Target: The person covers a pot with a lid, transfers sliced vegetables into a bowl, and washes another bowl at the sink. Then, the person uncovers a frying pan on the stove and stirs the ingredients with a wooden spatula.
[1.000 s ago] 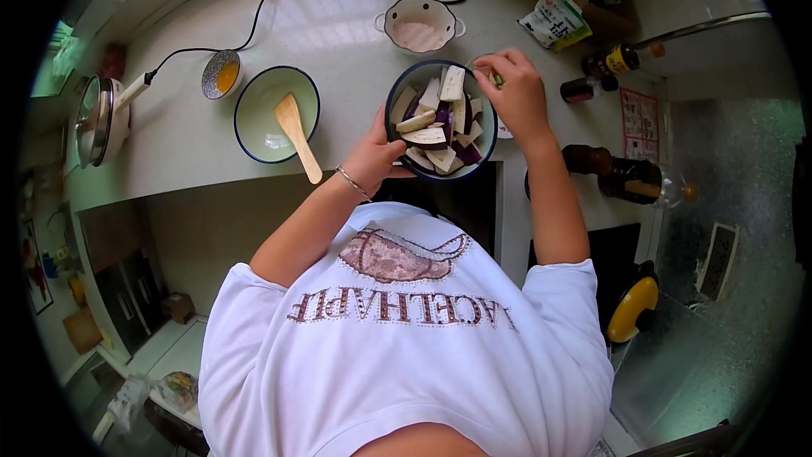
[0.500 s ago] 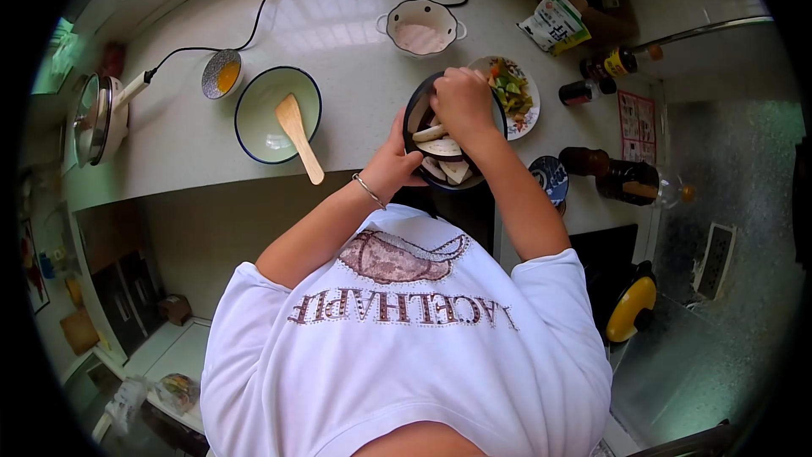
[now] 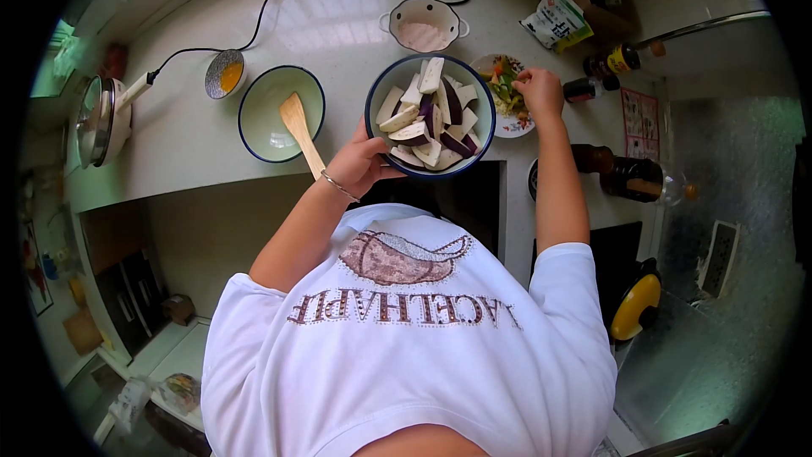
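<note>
White short-sleeved T-shirt point(image 3: 406, 381) has sparkly brown lettering point(image 3: 402, 309), too warped for me to read in full. Left hand point(image 3: 359, 162) is wrapped round the side of a pale round blue-rimmed bowl point(image 3: 393, 79) of cut purple-and-white eggplant point(image 3: 430, 123), over the pale counter surface's point(image 3: 338, 30) front edge (underside's hidden). Right hand's point(image 3: 541, 91) fingertips bunch over chopped green-and-red vegetables point(image 3: 505, 87) on a partly covered floral plate point(image 3: 514, 127); can't tell what they're pinching.
</note>
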The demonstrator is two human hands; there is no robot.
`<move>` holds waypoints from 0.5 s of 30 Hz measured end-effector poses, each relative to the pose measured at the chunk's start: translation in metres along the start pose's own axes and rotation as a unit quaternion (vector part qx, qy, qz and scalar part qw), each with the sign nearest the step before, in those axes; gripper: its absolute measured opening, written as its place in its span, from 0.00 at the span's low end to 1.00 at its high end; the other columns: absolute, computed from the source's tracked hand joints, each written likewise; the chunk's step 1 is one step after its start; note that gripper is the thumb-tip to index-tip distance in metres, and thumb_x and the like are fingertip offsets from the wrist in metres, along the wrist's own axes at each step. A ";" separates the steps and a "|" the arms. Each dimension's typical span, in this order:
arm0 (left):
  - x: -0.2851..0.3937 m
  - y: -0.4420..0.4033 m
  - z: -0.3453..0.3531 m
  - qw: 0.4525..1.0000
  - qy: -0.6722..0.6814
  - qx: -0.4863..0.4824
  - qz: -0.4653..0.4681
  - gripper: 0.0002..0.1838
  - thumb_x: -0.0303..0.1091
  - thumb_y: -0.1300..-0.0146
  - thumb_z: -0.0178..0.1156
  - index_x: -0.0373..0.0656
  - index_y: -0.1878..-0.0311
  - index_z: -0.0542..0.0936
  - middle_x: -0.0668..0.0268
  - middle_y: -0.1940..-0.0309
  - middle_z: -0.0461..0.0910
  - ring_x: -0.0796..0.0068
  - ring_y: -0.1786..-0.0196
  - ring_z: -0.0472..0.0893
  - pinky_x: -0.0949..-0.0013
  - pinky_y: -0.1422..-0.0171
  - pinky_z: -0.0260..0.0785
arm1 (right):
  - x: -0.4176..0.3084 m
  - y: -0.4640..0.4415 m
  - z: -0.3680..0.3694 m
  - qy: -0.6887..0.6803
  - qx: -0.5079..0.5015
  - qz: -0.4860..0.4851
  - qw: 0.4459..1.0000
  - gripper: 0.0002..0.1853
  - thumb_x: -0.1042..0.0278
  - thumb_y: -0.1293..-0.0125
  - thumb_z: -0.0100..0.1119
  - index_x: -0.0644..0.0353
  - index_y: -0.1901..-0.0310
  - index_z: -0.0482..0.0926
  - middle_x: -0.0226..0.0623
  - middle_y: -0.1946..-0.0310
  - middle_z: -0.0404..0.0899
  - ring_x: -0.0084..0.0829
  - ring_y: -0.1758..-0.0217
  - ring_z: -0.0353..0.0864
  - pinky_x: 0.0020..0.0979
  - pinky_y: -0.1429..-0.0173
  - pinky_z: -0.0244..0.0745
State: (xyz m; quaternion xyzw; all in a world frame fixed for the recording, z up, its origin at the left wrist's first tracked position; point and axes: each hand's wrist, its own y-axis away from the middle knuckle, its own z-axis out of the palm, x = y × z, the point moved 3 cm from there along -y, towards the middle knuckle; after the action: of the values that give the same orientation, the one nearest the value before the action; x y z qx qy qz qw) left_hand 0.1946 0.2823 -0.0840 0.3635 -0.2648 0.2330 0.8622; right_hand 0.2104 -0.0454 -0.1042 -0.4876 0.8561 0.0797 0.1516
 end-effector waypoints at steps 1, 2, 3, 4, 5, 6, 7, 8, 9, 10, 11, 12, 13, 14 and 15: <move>0.002 0.001 0.001 1.000 0.018 -0.017 0.005 0.29 0.20 0.44 0.43 0.48 0.37 0.54 0.57 0.45 0.66 0.59 0.50 0.75 0.51 0.50 0.72 | 0.003 0.000 0.001 -0.008 0.019 0.001 1.000 0.08 0.61 0.51 0.63 0.55 0.74 0.81 0.39 0.75 0.79 0.40 0.69 0.79 0.36 0.65 0.73; 0.002 0.001 0.000 1.000 0.016 -0.018 0.004 0.29 0.20 0.44 0.43 0.48 0.37 0.54 0.57 0.45 0.66 0.59 0.50 0.75 0.51 0.50 0.72 | 0.006 0.001 0.003 -0.010 0.020 0.003 1.000 0.08 0.61 0.51 0.63 0.55 0.74 0.81 0.39 0.75 0.79 0.40 0.69 0.79 0.36 0.65 0.73; 0.003 0.000 -0.001 0.999 0.033 -0.030 0.014 0.28 0.20 0.43 0.43 0.47 0.38 0.54 0.57 0.45 0.66 0.59 0.49 0.74 0.51 0.49 0.72 | 0.008 0.001 0.003 -0.028 0.029 0.008 0.999 0.08 0.60 0.51 0.64 0.56 0.75 0.80 0.39 0.76 0.79 0.40 0.70 0.78 0.36 0.66 0.73; 0.004 0.000 0.000 0.998 0.051 -0.042 0.024 0.27 0.20 0.43 0.43 0.46 0.38 0.55 0.56 0.45 0.66 0.58 0.48 0.74 0.51 0.49 0.71 | 0.007 0.002 0.001 -0.046 0.037 0.014 0.998 0.09 0.60 0.51 0.64 0.57 0.76 0.80 0.40 0.77 0.78 0.41 0.71 0.78 0.37 0.67 0.72; 0.005 0.000 0.002 0.998 0.048 -0.043 0.023 0.27 0.20 0.43 0.43 0.46 0.38 0.55 0.56 0.45 0.66 0.58 0.48 0.74 0.51 0.49 0.71 | 0.006 0.004 -0.002 -0.047 0.039 0.015 0.998 0.09 0.60 0.51 0.64 0.57 0.76 0.80 0.40 0.77 0.78 0.41 0.71 0.78 0.37 0.67 0.72; 0.007 0.001 0.005 0.996 0.076 -0.044 0.022 0.29 0.19 0.44 0.43 0.48 0.38 0.53 0.57 0.44 0.64 0.59 0.48 0.74 0.52 0.50 0.72 | 0.005 0.008 -0.006 -0.046 0.039 0.015 0.998 0.11 0.58 0.50 0.63 0.57 0.77 0.79 0.40 0.78 0.78 0.41 0.72 0.77 0.37 0.68 0.71; 0.008 0.000 0.009 0.993 0.104 -0.046 0.020 0.31 0.18 0.46 0.43 0.50 0.38 0.52 0.57 0.43 0.63 0.60 0.47 0.73 0.52 0.51 0.74 | 0.001 0.012 -0.011 -0.045 0.039 0.014 0.998 0.13 0.56 0.48 0.62 0.58 0.78 0.78 0.41 0.79 0.77 0.42 0.73 0.76 0.38 0.69 0.70; 0.006 -0.003 0.012 0.993 0.103 -0.048 0.020 0.31 0.18 0.46 0.43 0.50 0.38 0.52 0.57 0.43 0.63 0.60 0.47 0.73 0.52 0.51 0.74 | -0.004 0.015 -0.016 -0.045 0.041 0.015 0.998 0.13 0.56 0.48 0.62 0.58 0.78 0.78 0.41 0.79 0.77 0.42 0.73 0.76 0.38 0.69 0.70; 0.003 -0.006 0.017 0.985 0.149 -0.083 0.011 0.31 0.18 0.46 0.43 0.50 0.38 0.52 0.57 0.43 0.63 0.59 0.47 0.73 0.52 0.51 0.73 | -0.009 0.018 -0.021 -0.037 0.051 0.020 0.998 0.15 0.54 0.47 0.60 0.59 0.79 0.77 0.41 0.80 0.77 0.42 0.74 0.76 0.37 0.70 0.69; 0.002 -0.007 0.023 0.974 0.195 -0.117 0.003 0.30 0.17 0.45 0.43 0.50 0.38 0.52 0.57 0.43 0.63 0.59 0.46 0.73 0.52 0.50 0.73 | -0.010 0.021 -0.024 -0.030 0.060 0.026 0.997 0.18 0.52 0.46 0.59 0.60 0.79 0.77 0.41 0.81 0.76 0.42 0.75 0.75 0.37 0.70 0.69; 0.005 -0.007 0.025 0.974 0.195 -0.119 0.003 0.30 0.17 0.45 0.43 0.50 0.38 0.52 0.57 0.43 0.63 0.59 0.46 0.73 0.52 0.50 0.73 | -0.008 0.022 -0.025 -0.029 0.062 0.026 0.997 0.18 0.52 0.46 0.59 0.60 0.79 0.77 0.41 0.81 0.76 0.42 0.75 0.75 0.37 0.70 0.69; 0.011 -0.006 0.026 0.986 0.130 -0.098 0.032 0.29 0.19 0.44 0.43 0.48 0.38 0.53 0.57 0.44 0.64 0.59 0.46 0.72 0.51 0.48 0.71 | -0.005 0.022 -0.023 -0.048 0.069 0.013 0.996 0.19 0.51 0.44 0.57 0.61 0.79 0.76 0.41 0.82 0.75 0.43 0.76 0.75 0.37 0.71 0.69; 0.016 -0.005 0.027 0.993 0.064 -0.076 0.061 0.27 0.21 0.43 0.43 0.46 0.38 0.54 0.56 0.44 0.65 0.58 0.46 0.72 0.50 0.46 0.69 | -0.005 0.024 -0.024 -0.067 0.075 0.000 0.995 0.20 0.51 0.43 0.56 0.61 0.79 0.76 0.41 0.82 0.75 0.43 0.76 0.74 0.37 0.71 0.68; 0.017 -0.005 0.027 0.994 0.059 -0.051 0.072 0.28 0.19 0.44 0.42 0.46 0.39 0.53 0.56 0.44 0.64 0.58 0.46 0.72 0.49 0.46 0.69 | -0.004 0.025 -0.025 -0.068 0.076 -0.001 0.995 0.20 0.51 0.43 0.56 0.61 0.79 0.76 0.41 0.82 0.75 0.43 0.76 0.74 0.37 0.71 0.68; 0.018 -0.005 0.028 0.994 0.058 -0.051 0.073 0.28 0.19 0.44 0.42 0.46 0.39 0.53 0.56 0.44 0.64 0.58 0.46 0.72 0.49 0.46 0.69 | -0.004 0.028 -0.027 -0.092 0.074 0.002 0.993 0.19 0.51 0.43 0.55 0.61 0.78 0.76 0.41 0.82 0.75 0.42 0.76 0.75 0.36 0.70 0.69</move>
State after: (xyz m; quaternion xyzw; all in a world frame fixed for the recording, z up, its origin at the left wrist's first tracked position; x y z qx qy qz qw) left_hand 0.2032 0.2618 -0.0589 0.2842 -0.2516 0.3023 0.8744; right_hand 0.1834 -0.0355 -0.0777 -0.4636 0.8432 0.0615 0.2652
